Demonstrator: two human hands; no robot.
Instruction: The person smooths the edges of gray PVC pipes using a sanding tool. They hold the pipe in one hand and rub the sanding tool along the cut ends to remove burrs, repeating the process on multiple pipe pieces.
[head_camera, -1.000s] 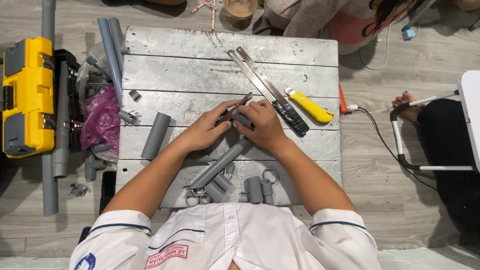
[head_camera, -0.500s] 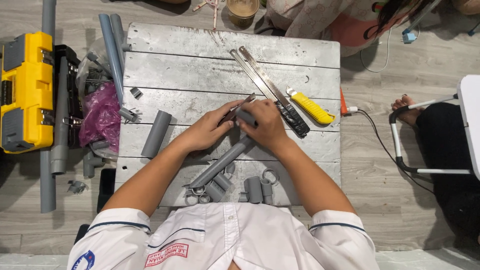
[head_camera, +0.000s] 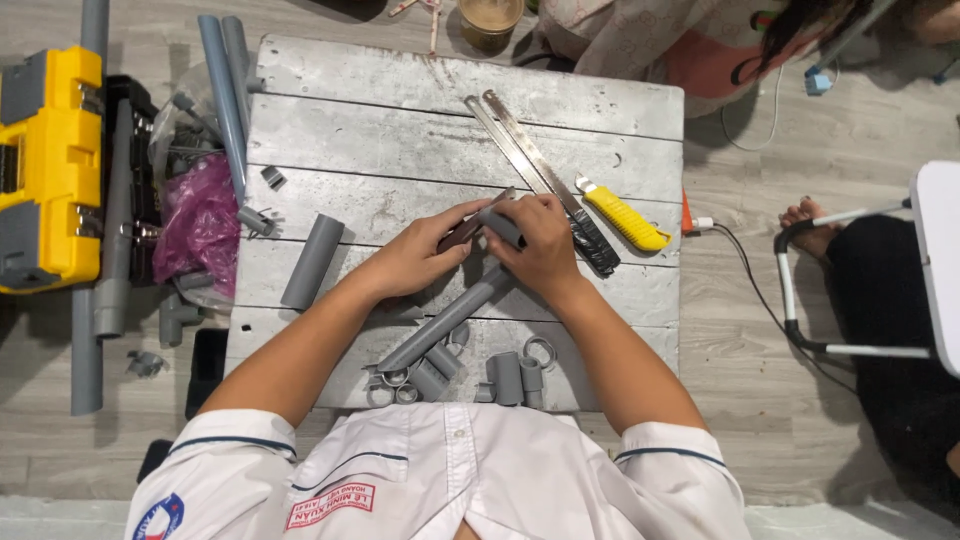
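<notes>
left hand (head_camera: 420, 262): fingers closed on dark blade tool (head_camera: 478, 222)
right hand (head_camera: 540, 250): fingers gripping grey pipe (head_camera: 445, 320), board (head_camera: 400, 120) centre
step: trimming pipe end; next needs steady grip

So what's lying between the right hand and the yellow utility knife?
In the head view, the dark end of a metal ruler lies between the right hand and the yellow utility knife.

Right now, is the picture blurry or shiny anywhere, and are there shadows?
Head view: mostly sharp and evenly lit. The hands, left and right, cast only soft shadows on the board. The metal rulers catch a pale glare. The pipe looks crisp. Straight edges near the frame's sides bend slightly, like a wide lens.
</notes>
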